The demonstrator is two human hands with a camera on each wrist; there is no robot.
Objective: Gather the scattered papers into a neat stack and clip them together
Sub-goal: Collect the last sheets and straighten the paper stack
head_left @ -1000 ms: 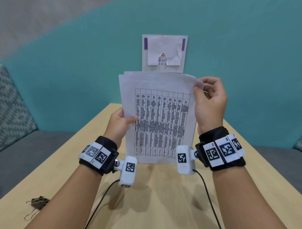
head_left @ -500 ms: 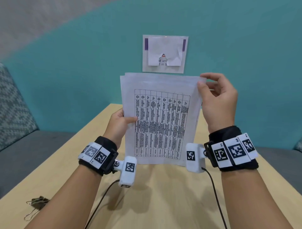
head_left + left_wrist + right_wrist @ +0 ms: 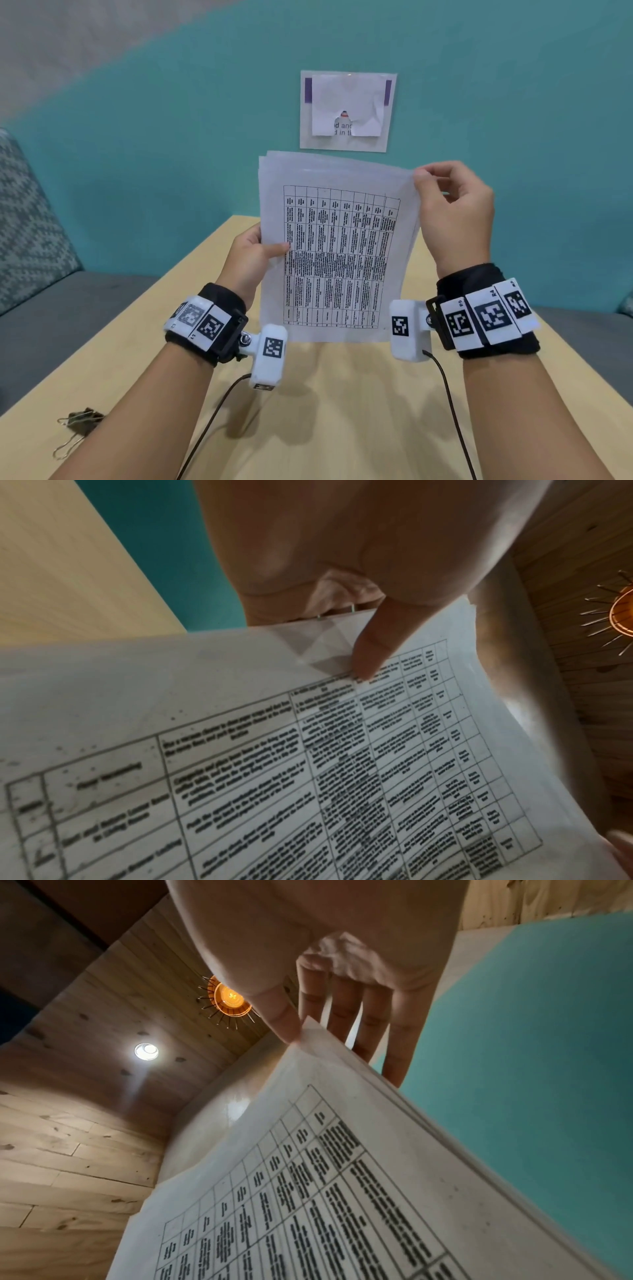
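Observation:
A stack of white papers (image 3: 339,253) stands upright with its bottom edge near the wooden table (image 3: 342,418); the front sheet shows a printed table. My left hand (image 3: 267,248) grips the stack's left edge, thumb (image 3: 369,653) pressed on the front sheet (image 3: 308,750), fingers hidden behind. My right hand (image 3: 431,185) pinches the top right corner: the thumb (image 3: 284,1026) lies in front of the papers (image 3: 342,1177) and the fingers behind. The sheets' edges are slightly offset at the top left. Binder clips (image 3: 78,421) lie on the table at the near left.
A teal wall with a paper notice (image 3: 347,109) rises behind the table. A grey sofa with a patterned cushion (image 3: 30,222) stands to the left. Black cables (image 3: 212,421) trail from both wrist cameras across the near table.
My right hand has shifted to the right along the stack's top, out to the top right corner. The left hand and the stack have barely moved.

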